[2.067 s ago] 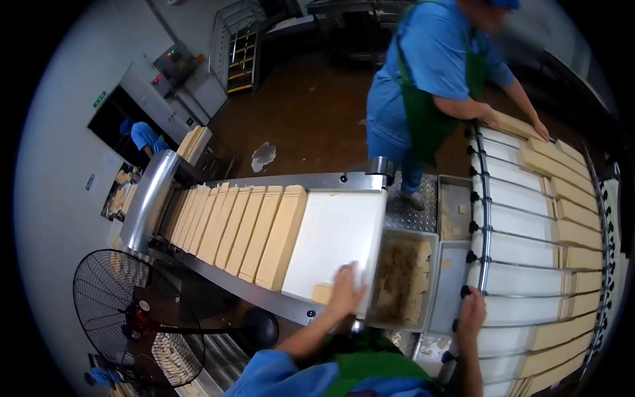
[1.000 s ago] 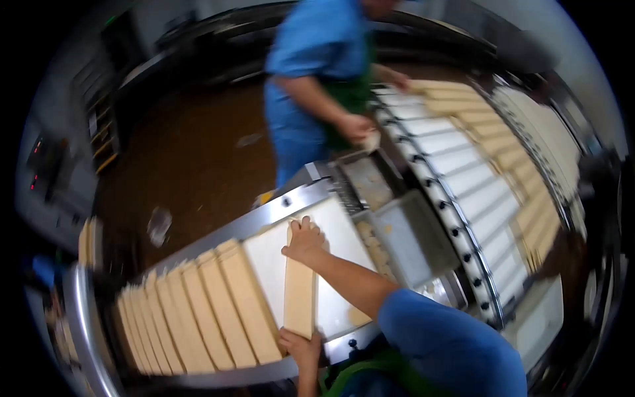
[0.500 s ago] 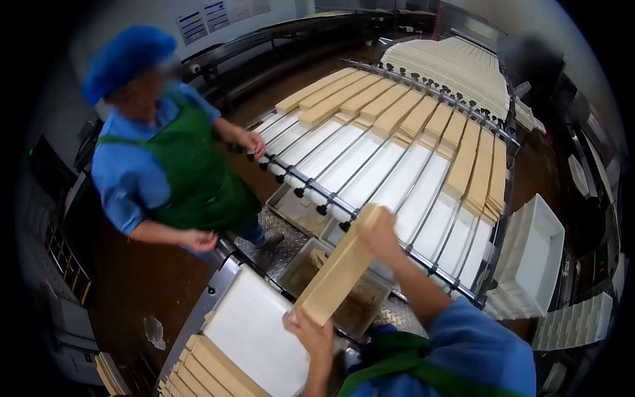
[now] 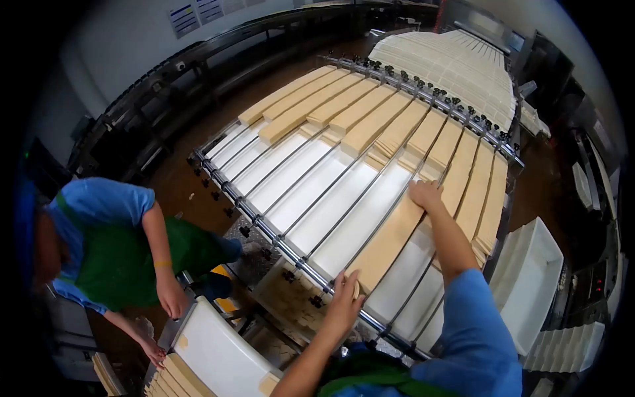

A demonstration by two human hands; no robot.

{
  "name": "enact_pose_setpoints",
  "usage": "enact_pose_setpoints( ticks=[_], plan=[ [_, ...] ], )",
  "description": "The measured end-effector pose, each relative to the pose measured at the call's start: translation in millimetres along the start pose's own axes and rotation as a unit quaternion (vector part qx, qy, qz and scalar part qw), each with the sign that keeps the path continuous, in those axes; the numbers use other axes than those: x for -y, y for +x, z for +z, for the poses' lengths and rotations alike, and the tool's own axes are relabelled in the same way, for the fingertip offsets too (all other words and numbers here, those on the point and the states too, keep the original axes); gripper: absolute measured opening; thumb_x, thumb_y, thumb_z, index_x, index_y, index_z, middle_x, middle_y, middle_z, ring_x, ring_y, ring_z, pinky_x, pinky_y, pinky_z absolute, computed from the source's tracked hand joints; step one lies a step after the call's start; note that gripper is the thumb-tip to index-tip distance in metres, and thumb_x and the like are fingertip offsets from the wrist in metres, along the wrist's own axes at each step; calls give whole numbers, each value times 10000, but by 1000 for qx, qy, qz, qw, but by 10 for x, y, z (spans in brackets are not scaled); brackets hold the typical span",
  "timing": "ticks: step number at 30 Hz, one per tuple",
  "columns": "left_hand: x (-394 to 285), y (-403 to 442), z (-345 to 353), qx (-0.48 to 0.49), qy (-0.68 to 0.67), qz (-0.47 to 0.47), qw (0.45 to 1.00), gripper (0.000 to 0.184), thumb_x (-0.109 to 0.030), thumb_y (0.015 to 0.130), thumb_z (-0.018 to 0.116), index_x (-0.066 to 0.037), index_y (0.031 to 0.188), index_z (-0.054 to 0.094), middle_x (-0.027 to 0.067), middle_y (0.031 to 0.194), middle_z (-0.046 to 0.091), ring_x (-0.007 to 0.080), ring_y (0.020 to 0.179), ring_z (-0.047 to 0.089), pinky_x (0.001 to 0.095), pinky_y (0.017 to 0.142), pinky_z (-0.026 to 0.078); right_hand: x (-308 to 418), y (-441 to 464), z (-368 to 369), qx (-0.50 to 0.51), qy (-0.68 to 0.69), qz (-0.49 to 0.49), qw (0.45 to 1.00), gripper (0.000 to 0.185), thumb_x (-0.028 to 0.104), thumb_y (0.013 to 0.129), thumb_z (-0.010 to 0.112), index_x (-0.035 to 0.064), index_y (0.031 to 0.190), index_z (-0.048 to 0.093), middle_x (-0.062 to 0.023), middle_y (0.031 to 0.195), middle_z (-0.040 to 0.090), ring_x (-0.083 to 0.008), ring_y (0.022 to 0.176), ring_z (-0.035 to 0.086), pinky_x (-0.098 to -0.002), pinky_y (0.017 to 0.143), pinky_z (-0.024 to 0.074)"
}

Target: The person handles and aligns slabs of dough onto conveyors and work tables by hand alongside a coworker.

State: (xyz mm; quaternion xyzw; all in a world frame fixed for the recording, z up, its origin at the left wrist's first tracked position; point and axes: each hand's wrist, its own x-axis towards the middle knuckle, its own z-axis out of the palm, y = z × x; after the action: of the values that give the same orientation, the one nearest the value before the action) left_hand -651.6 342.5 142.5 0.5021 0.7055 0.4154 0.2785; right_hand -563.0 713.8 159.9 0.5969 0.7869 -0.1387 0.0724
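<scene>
A long stack of thin beige sheets (image 4: 389, 239) lies lengthwise on the white conveyor belt (image 4: 344, 188), in a lane between metal guide rods. My right hand (image 4: 426, 194) grips its far end, close to the other stacks. Around the near end, by the belt's front bar, my left hand (image 4: 345, 298) is closed with its fingers against the sheets. More rows of beige stacks (image 4: 370, 119) fill the far part of the belt, side by side between the rods. What the sheets are made of I cannot tell.
At left a co-worker in a green apron (image 4: 126, 258) bends over a second belt (image 4: 211, 344) bearing beige stacks (image 4: 175, 377). White trays (image 4: 529, 284) are piled on the right. A steel bar with black knobs (image 4: 284, 245) edges the main belt.
Both my hands have carried the stack from above the bin up and right onto the belt. My view has shifted. The co-worker, upright before, now leans down with hands over the lower belt.
</scene>
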Motion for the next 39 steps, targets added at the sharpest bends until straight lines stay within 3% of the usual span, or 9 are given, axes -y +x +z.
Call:
enact_pose_setpoints(
  ticks=[12, 17, 20, 22, 27, 30, 32, 34, 39],
  plan=[
    [-55, 675, 560, -29, -29, -50, 998, 602, 81, 852, 454, -95, 1414, 328, 286, 1428, 224, 433, 1205, 435, 385, 981, 403, -232, 490, -327, 42, 51, -3, 998, 559, 368, 938, 352, -47, 1283, 498, -204, 1464, 335, -377, 1340, 320, -503, 1069, 243],
    [32, 1009, 629, -31, -47, 50, 997, 595, 60, 865, 489, -63, 1416, 301, 250, 1456, 257, 409, 1362, 272, 378, 1106, 273, -227, 261, -41, -253, 53, -25, 966, 524, 382, 917, 456, 40, 1314, 478, -181, 1385, 405, -341, 1303, 323, -543, 1037, 253],
    [18, 1089, 584, -38, -66, 45, 996, 588, 36, 878, 501, -58, 1419, 292, 238, 1461, 266, 394, 1367, 273, 381, 1124, 236, -208, 218, 167, -297, 8, -60, 953, 554, 366, 899, 512, 84, 1365, 414, -183, 1310, 466, -334, 1239, 395, -523, 1010, 289],
    [-16, 931, 432, -87, -35, 64, 994, 559, 33, 884, 484, -53, 1410, 314, 224, 1448, 290, 361, 1350, 315, 371, 1083, 330, -186, 71, 74, -223, -19, -84, 971, 549, 333, 882, 541, 74, 1352, 423, -174, 1290, 493, -337, 1201, 443, -519, 968, 342],
    [86, -36, 99, -247, -74, 11, 966, 440, 37, 893, 464, -61, 1323, 450, 180, 1356, 374, 303, 1223, 442, 318, 902, 486, -587, -288, 716, -359, 95, -303, 878, 438, 215, 874, 527, 20, 1266, 516, -191, 1201, 577, -368, 1110, 519, -471, 998, 356],
    [367, -569, -44, -356, -59, -48, 932, 427, 18, 896, 491, -70, 1312, 454, 192, 1349, 364, 318, 1212, 441, 345, 922, 464, -447, -715, 781, -217, 203, -240, 924, 456, 237, 918, 467, -19, 1295, 486, -211, 1246, 545, -373, 1180, 475, -429, 1048, 326],
    [448, -859, -231, -409, -60, -86, 907, 420, 4, 896, 511, -70, 1305, 455, 199, 1346, 359, 332, 1215, 432, 372, 951, 441, -316, -931, 984, -187, 340, -311, 868, 478, 270, 932, 440, -32, 1302, 470, -215, 1279, 518, -351, 1219, 448, -429, 1044, 327],
    [519, -1051, -356, -454, 143, -106, 873, 433, -31, 882, 560, -73, 1301, 457, 203, 1348, 349, 373, 1222, 407, 404, 1005, 374, -79, -1116, 1153, -161, 320, -368, 858, 477, 271, 939, 420, -28, 1308, 463, -209, 1290, 508, -343, 1233, 435, -433, 1053, 312],
    [563, -1857, -576, -475, 101, -127, 865, 479, -87, 832, 628, -61, 1283, 469, 221, 1313, 393, 418, 1213, 380, 466, 1051, 311, 720, -2273, 1089, -92, 204, -484, 846, 463, 234, 927, 397, -12, 1316, 450, -190, 1345, 448, -347, 1292, 351, -464, 1088, 227]
  ],
)
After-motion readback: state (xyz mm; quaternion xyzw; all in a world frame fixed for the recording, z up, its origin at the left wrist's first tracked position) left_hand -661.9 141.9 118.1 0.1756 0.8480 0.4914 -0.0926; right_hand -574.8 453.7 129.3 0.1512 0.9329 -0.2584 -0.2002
